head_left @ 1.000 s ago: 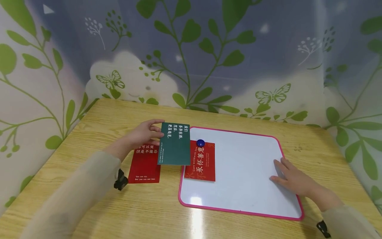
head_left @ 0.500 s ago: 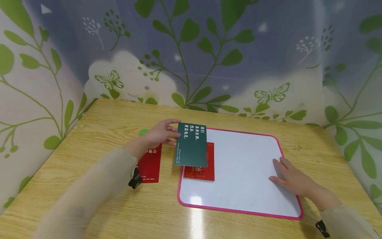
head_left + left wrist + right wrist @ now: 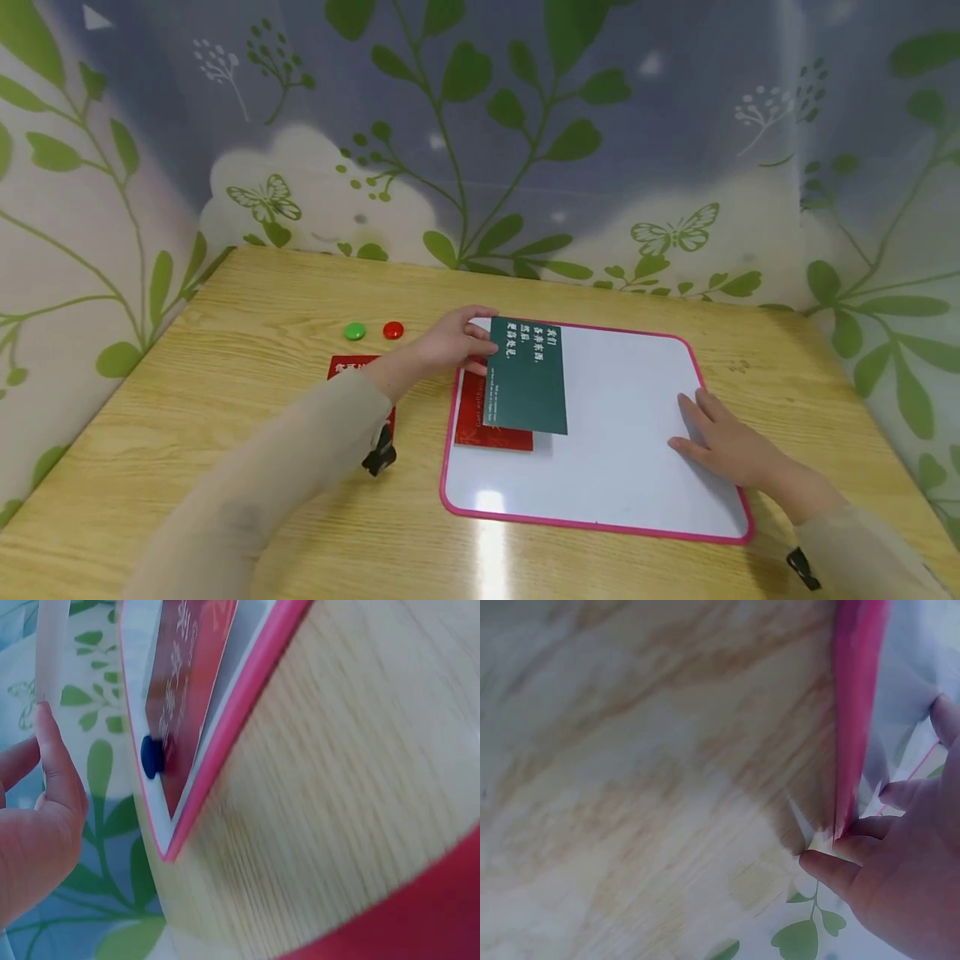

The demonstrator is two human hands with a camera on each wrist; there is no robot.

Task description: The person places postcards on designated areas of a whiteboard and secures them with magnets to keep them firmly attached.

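Observation:
My left hand point(image 3: 453, 343) pinches a dark green card point(image 3: 527, 383) with white lettering by its left edge. The card hovers over the left part of a pink-rimmed whiteboard point(image 3: 637, 475). Beneath it, partly covered, lies a red card point(image 3: 471, 412) on the board. In the left wrist view a blue round magnet point(image 3: 152, 756) sits on that red card; the green card hides it in the head view. My right hand point(image 3: 723, 437) rests on the board's right edge with fingers spread, and the right wrist view shows those fingers along the pink rim point(image 3: 855, 712).
Left of the board, a second red card point(image 3: 348, 365) lies on the wooden table point(image 3: 247, 417), mostly behind my left sleeve. A green magnet point(image 3: 355, 331) and a red magnet point(image 3: 393, 330) lie above it. A leaf-patterned curtain point(image 3: 525, 167) stands behind the table.
My left hand has carried the green card rightward, from beside the board to over it. The green and red magnets have come into sight. My right hand has stayed on the board's edge.

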